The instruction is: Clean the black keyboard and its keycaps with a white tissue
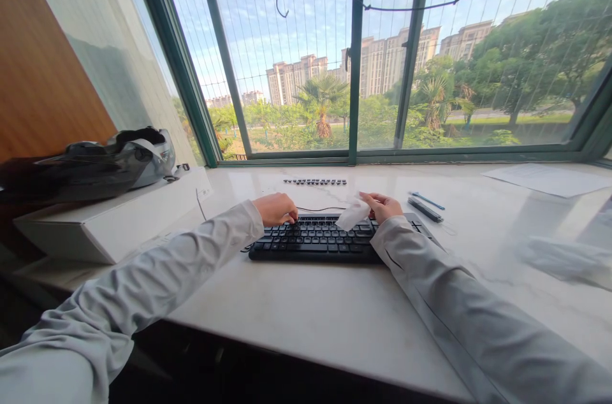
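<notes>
A black keyboard (318, 239) lies on the pale marble sill (306, 308) in front of the window. My left hand (276, 209) rests curled on the keyboard's far left edge, fingers pressed down on it. My right hand (384, 206) is over the keyboard's far right part, closed on a white wipe (352, 213) that hangs down onto the keys. A row of loose black keycaps (315, 181) lies on the sill just beyond the keyboard. Both arms are in light grey sleeves.
A blue pen (427, 200) and a dark tool (424, 209) lie right of the keyboard. White sheets (549, 179) lie at far right. A white box (115, 216) with a dark bag (90, 165) on top stands at left. Window frames close the back.
</notes>
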Motion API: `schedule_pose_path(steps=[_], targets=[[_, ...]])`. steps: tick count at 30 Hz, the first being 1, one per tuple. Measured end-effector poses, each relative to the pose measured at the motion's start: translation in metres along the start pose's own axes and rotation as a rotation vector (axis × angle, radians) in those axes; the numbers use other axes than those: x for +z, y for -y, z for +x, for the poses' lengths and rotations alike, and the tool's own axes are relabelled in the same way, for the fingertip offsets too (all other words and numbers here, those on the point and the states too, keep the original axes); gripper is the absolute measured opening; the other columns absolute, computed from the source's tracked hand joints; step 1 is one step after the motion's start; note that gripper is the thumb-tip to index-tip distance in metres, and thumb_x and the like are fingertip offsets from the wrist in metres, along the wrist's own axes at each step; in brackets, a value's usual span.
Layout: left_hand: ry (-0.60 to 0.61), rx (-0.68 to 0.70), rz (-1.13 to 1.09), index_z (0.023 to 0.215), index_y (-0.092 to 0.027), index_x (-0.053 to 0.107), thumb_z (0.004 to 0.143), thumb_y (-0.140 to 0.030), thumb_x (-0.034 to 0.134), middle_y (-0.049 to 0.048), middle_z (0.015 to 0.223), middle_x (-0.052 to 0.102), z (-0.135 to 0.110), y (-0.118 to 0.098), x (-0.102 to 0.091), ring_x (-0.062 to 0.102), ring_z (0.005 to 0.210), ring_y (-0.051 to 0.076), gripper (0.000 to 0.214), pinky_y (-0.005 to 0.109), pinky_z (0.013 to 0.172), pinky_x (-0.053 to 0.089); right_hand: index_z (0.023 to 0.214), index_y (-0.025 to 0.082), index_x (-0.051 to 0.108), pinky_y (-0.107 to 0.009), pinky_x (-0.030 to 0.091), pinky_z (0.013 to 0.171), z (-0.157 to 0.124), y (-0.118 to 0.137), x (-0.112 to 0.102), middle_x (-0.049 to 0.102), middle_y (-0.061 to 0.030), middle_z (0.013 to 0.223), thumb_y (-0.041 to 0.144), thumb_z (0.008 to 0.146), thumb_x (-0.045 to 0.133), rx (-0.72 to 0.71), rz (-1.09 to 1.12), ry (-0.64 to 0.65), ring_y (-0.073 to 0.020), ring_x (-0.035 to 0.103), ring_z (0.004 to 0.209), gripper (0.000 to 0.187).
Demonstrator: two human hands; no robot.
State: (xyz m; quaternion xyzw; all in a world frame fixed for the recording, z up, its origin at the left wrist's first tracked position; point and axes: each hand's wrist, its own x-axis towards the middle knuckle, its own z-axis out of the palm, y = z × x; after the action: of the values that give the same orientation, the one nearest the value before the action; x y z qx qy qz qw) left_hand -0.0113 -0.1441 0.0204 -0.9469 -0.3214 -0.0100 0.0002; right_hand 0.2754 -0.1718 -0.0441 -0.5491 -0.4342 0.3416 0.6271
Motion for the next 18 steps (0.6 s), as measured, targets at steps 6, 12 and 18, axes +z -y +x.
schedule_pose_path(steps=[6, 12, 18], targets=[[0.027, -0.043, 0.052, 0.073, -0.024, 0.075, 0.068, -0.017, 0.069, 0.0025, 0.075, 0.073, 0.009, -0.004, 0.0, 0.066, 0.075, 0.017, 0.011, 0.024, 0.073, 0.046, 0.075, 0.012, 0.071, -0.024, 0.039, 0.046, 0.004, 0.0, -0.003, 0.059, 0.0003, 0.048, 0.047, 0.057, 0.073, 0.045, -0.024, 0.057, -0.0098, 0.047, 0.041, 0.039], [0.097, -0.101, 0.047, 0.068, -0.024, 0.076, 0.058, -0.016, 0.075, 0.0027, 0.069, 0.072, 0.026, -0.001, -0.005, 0.065, 0.069, 0.017, 0.013, 0.023, 0.065, 0.045, 0.073, 0.012, 0.071, -0.024, 0.039, 0.045, 0.003, -0.001, -0.002, 0.06, 0.0, 0.049, 0.045, 0.057, 0.074, 0.031, -0.014, 0.034, -0.0096, 0.047, 0.041, 0.037], [0.373, -0.242, -0.082, 0.061, -0.025, 0.075, 0.038, -0.04, 0.085, -0.0013, 0.066, 0.072, 0.057, 0.019, -0.014, 0.063, 0.068, 0.016, 0.029, 0.023, 0.065, 0.045, 0.072, 0.013, 0.071, -0.023, 0.039, 0.043, 0.005, -0.002, -0.003, 0.06, -0.0004, 0.049, 0.045, 0.055, 0.075, 0.038, -0.009, 0.058, -0.0098, 0.048, 0.041, 0.037]])
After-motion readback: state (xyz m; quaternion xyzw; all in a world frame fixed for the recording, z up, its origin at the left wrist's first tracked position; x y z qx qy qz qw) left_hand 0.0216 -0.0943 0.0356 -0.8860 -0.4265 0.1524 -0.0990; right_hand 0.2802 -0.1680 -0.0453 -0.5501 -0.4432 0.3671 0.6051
